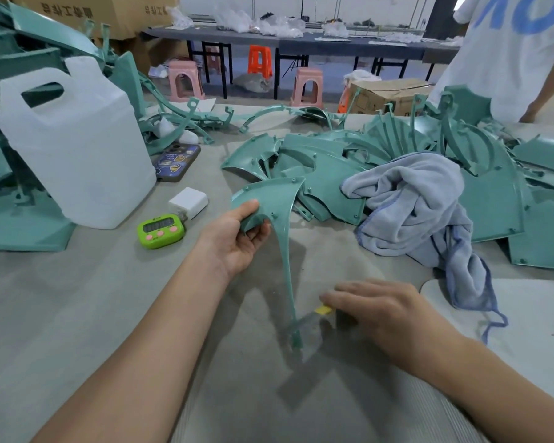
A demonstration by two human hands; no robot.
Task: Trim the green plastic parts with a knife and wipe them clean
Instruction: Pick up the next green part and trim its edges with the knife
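Curling round the knife (323, 310) at five o'clock, nearest the body, the right grip (381, 311) hides all but a yellow bit and a blurred grey blade. The blade meets the thin tail of the green part (275, 195) low over the counter (109, 298). Further off, near centre, the left grip (240, 238) pinches that part's broad end, thumb on top. At two o'clock a grey cloth (413, 199) lies on a heap of green parts (493, 193). The tail looks slender and springy. Pressed hard, it could flex and let the blade skip toward the left forearm or gouge the edge.
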